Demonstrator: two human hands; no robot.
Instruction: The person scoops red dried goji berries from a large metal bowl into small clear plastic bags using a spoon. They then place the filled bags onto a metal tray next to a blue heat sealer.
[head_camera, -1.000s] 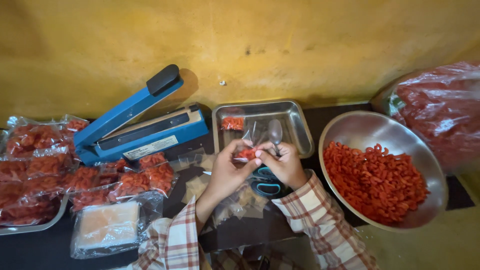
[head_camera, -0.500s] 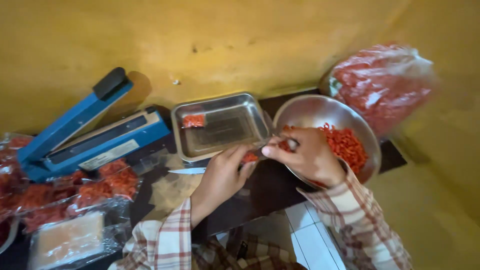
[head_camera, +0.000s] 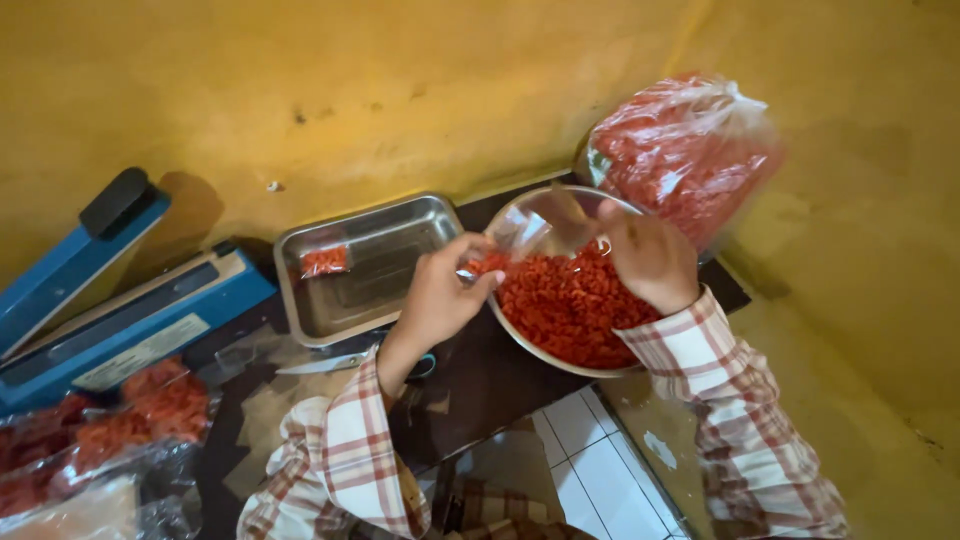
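- The left hand (head_camera: 435, 300) and the right hand (head_camera: 648, 255) hold a small clear plastic pouch (head_camera: 525, 232) between them, just above the far-left rim of the round metal bowl (head_camera: 545, 350). The left fingers pinch its near-left edge; the right hand is closed on its right side.
- The pouch looks thin, glossy and nearly empty; whether any pieces are inside is hard to tell.
- The bowl is heaped with red-orange snack pieces (head_camera: 570, 300), small, curled and matte, so a good deal of loose stock is left.
- Far right, touching the bowl, a big crinkled clear bag (head_camera: 685, 150) bulges with the same red pieces.
- One small filled packet (head_camera: 324, 261) lies in the rectangular steel tray (head_camera: 400, 225), left of the bowl; the tray is shiny, with rounded corners.
- Far left, a blue heat sealer (head_camera: 120, 310) stands with its arm raised. Near it lie filled clear packets (head_camera: 110, 430), which suggests part of the packing is done.
- Both sleeves are plaid cloth; the work surface (head_camera: 480, 385) is dark and smooth, against a rough yellow wall (head_camera: 400, 80).
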